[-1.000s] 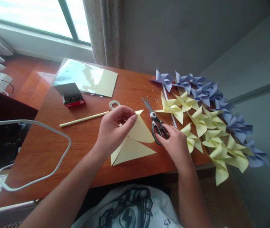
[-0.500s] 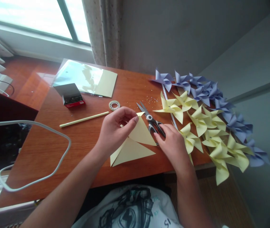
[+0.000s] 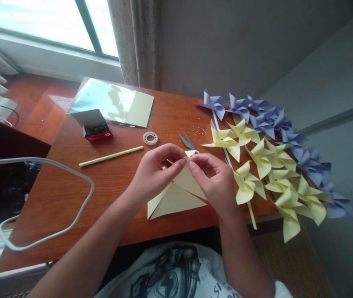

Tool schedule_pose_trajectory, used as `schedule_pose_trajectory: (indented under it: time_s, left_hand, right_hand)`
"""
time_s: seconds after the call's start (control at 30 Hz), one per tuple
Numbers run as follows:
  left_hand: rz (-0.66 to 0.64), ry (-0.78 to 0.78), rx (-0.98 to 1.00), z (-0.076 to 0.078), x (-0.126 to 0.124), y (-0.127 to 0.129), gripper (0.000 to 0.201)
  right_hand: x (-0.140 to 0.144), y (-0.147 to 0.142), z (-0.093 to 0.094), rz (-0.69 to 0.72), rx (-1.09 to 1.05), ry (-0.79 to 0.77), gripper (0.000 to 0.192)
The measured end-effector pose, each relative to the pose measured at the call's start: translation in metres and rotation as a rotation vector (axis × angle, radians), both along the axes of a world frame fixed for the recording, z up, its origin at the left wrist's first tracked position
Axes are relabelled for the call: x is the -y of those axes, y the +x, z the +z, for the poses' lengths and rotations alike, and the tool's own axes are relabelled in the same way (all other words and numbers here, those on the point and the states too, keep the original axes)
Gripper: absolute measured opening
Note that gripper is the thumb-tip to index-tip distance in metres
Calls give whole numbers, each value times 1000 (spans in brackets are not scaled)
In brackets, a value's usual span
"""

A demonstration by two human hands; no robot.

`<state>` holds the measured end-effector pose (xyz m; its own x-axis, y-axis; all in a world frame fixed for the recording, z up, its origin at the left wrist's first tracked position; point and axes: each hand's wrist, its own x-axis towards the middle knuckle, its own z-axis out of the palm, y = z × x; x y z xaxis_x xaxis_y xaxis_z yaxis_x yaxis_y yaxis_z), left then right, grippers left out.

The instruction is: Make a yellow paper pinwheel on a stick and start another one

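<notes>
My left hand [image 3: 160,165] and my right hand [image 3: 215,178] meet fingertip to fingertip above a pale yellow sheet of paper [image 3: 176,200]. The sheet is slit into triangular flaps and lies on the table. Both hands are closed in a pinch around a tiny yellowish bit between the fingertips; it is too small to name, and whether it belongs to the sheet I cannot tell. Part of the sheet is hidden under my hands. Just beyond them lie scissors [image 3: 188,142], blades apart and handles mostly covered by my right hand.
Yellow paper pinwheels [image 3: 261,157] and purple pinwheels [image 3: 241,107] crowd the right side. A roll of tape [image 3: 150,138], a yellow paper stick [image 3: 111,156] and an opened small box [image 3: 97,132] lie left. Behind is a plastic sleeve of paper [image 3: 139,108]. A white cable [image 3: 83,207] loops at left.
My right hand has left the scissors' handles and come left to meet my left hand. My left hand has shifted slightly right and down.
</notes>
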<state>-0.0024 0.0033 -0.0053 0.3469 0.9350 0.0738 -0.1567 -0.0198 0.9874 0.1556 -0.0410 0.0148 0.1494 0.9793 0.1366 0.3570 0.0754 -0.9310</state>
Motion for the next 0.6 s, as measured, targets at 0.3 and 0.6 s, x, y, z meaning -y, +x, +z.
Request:
schedule_pose_trajectory:
  time_s: [0.3, 0.6]
  left_hand:
    - [-46, -35, 2, 3, 1, -2, 15]
    - [-42, -20, 13, 7, 3, 0, 10]
  right_hand:
    - [4, 1, 2, 11, -115, -65, 6]
    - [5, 2, 0, -4, -167, -87, 9]
